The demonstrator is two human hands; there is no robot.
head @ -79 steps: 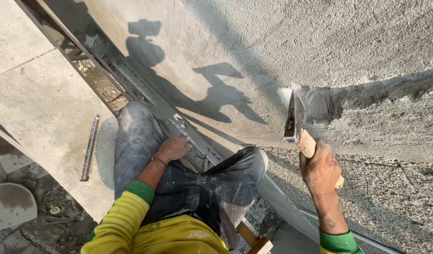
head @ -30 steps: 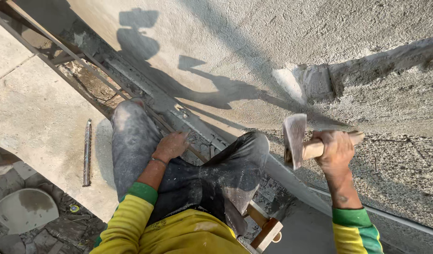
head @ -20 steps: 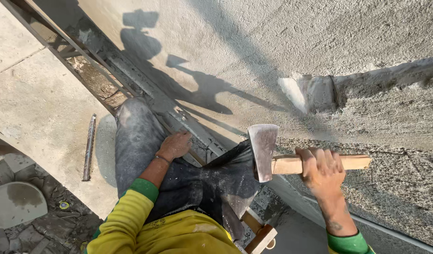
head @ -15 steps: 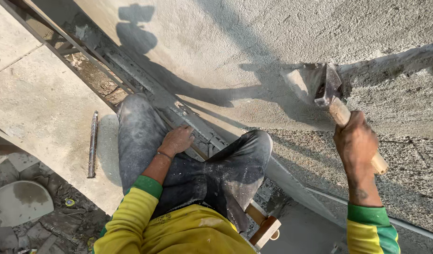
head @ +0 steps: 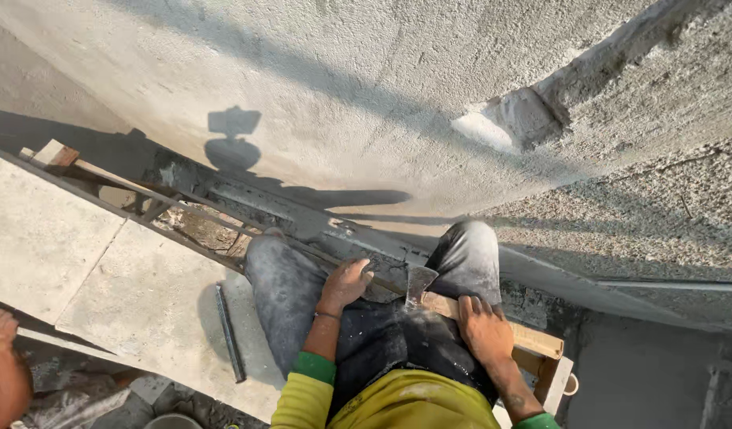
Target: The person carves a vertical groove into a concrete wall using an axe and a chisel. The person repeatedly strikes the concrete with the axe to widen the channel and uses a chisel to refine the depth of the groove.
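On lap: right hand (head: 484,327) wrapped round hatchet (head: 429,295) | left hand (head: 346,282) loose on knee | wall (head: 366,95) groove only partly chipped

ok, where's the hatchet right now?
Head view, lower centre: the hatchet lies across the person's lap, its head between the knees near the left hand, the right hand gripping its wooden handle.

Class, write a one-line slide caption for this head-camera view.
Seated before a rough plastered wall, the right hand holds a hatchet across the lap; the left hand rests on the thigh.
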